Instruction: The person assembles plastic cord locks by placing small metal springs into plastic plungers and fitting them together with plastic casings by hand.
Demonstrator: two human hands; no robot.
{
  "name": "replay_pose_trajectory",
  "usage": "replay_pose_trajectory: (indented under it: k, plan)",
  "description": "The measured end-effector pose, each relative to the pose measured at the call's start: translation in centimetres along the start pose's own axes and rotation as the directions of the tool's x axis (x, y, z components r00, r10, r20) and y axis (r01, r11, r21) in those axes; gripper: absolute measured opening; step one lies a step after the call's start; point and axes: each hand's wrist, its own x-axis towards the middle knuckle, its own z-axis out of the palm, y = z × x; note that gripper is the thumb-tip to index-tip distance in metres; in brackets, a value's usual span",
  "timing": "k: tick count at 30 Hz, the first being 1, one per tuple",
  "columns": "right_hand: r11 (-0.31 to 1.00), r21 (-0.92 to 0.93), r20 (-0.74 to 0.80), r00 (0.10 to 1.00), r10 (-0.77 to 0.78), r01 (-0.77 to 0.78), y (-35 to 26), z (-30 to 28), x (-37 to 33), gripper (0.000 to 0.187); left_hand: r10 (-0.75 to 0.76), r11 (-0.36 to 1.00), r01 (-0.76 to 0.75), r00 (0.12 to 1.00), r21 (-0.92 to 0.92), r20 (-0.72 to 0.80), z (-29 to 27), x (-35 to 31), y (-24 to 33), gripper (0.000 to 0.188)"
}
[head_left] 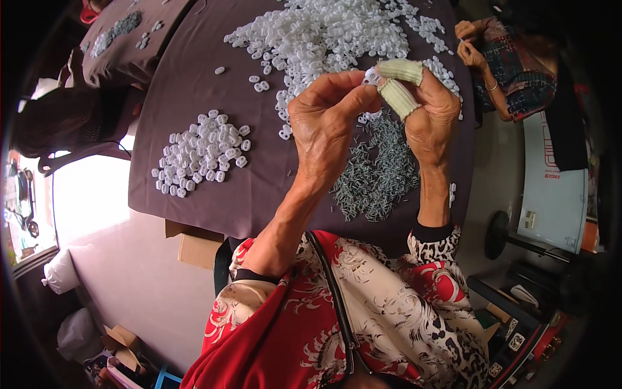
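Note:
In front of me, above the table, my left hand point(327, 120) pinches a small white oval plastic piece with two holes point(371, 77) between thumb and forefinger. My right hand point(429, 110) meets it from the other side, thumb and forefinger closed in at the piece's edge. Pale ribbed finger covers point(399, 97) sleeve those two fingers. Whatever sits between their tips is hidden. Below the hands lies a heap of small grey metal screws or pins point(376, 178). Beyond spreads a large heap of the same white pieces point(324, 35). At the left is a smaller pile of white pieces point(202, 152).
A dark cloth point(214, 207) covers the table. At the right, another person's hands point(472, 48) work close together. A second cloth-covered table point(139, 52) at the far left bears more small parts. Near the lower left stand a cardboard box point(122, 343) and white bags point(61, 272).

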Motion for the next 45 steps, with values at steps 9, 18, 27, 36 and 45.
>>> replay_pose_trajectory:
  k: [9, 18, 27, 36, 45]
  plan:
    - [0.996, 0.053, 0.037, 0.997, 0.067, -0.068, 0.0, -0.8, 0.3, 0.021, -0.086, 0.996, 0.087, 0.996, -0.009, 0.036, 0.0, 0.1, 0.2, 0.021]
    - [0.998, 0.013, 0.108, 0.992, 0.067, -0.069, 0.2, -1.2, 0.6, 0.02, -0.098, 0.995, 0.099, 0.994, -0.011, 0.05, -0.4, 0.4, 0.0, 0.02]
    - [1.0, -0.016, 0.082, 0.996, 0.023, -0.022, 0.8, -1.1, 0.4, 0.029, -0.156, 0.982, 0.16, 0.987, -0.103, 0.05, -0.7, 0.7, -0.2, 0.02]
    - [0.773, -0.522, 0.201, 0.932, -0.3, 0.361, 0.0, -0.1, 0.6, 0.04, -0.236, 0.96, 0.232, 0.972, -0.157, -0.005, -0.8, 1.2, -0.2, 0.019]
    - [0.689, -0.555, 0.255, 0.883, -0.393, 0.467, 0.8, -0.2, 1.2, 0.037, -0.211, 0.969, 0.204, 0.977, -0.139, -0.036, -0.8, 1.1, -0.6, 0.017]
